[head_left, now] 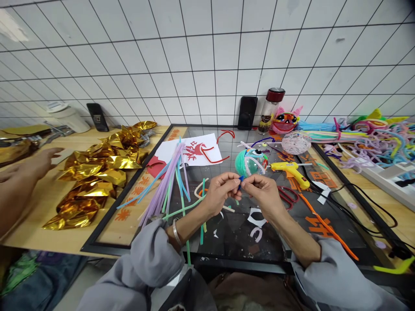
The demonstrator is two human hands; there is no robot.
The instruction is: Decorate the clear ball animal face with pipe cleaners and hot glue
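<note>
My left hand [222,192] and my right hand [264,194] meet over the middle of the dark board. Both pinch a small blue piece of pipe cleaner [241,180] between thumb and fingertips; most of it is hidden by the fingers. Just beyond them sits a clear ball wrapped partly in green pipe cleaner [240,163], with an eye and coloured strips on it. A yellow glue gun [293,172] lies to the right of the ball. Red-handled scissors [287,196] rest close to my right hand, and white paper scraps [256,217] lie below it.
A bundle of purple, blue and green pipe cleaners [171,181] lies at left, near crumpled gold foil [106,172]. Another person's hand [42,164] reaches in from the left edge. A bottle [269,112] and a phone [247,113] stand by the wall. A black cable [337,203] runs right.
</note>
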